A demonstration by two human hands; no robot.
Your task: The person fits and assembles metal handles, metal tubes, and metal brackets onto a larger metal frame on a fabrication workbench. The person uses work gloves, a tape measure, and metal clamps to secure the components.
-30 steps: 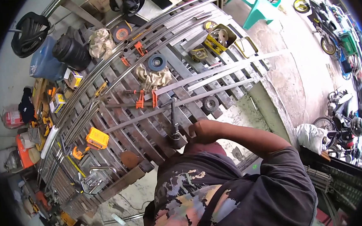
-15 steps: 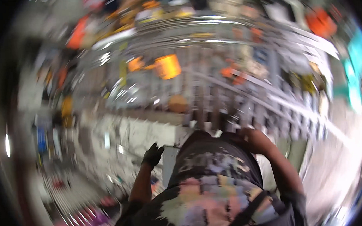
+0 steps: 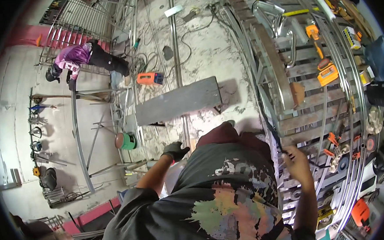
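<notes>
My left hand [image 3: 175,152] wears a dark glove and hangs beside my body over the floor. Its fingers are stretched and slightly apart, with nothing in them. Bare and loosely bent, my right hand [image 3: 296,162] is at the near side of the slatted metal worktable [image 3: 304,124]; I see no object in it. Whether its fingertips touch the table edge, I cannot tell. A dark grey bench [image 3: 180,102] stands on the floor ahead of my left hand. On the worktable lie an orange-yellow cordless power tool [image 3: 327,73] and orange clamps [image 3: 332,139].
A person in a purple top [image 3: 74,56] bends over a metal frame [image 3: 76,127] at the far left. An orange machine [image 3: 150,78] and a green bucket [image 3: 126,141] sit on the floor, with cables [image 3: 189,36] running across it. Long shiny tubes [image 3: 342,80] lie along the worktable.
My view has swung left, so the worktable now stands at my right and the floor and bench show ahead. My right hand has come away from my waist. The earlier frame is blurred.
</notes>
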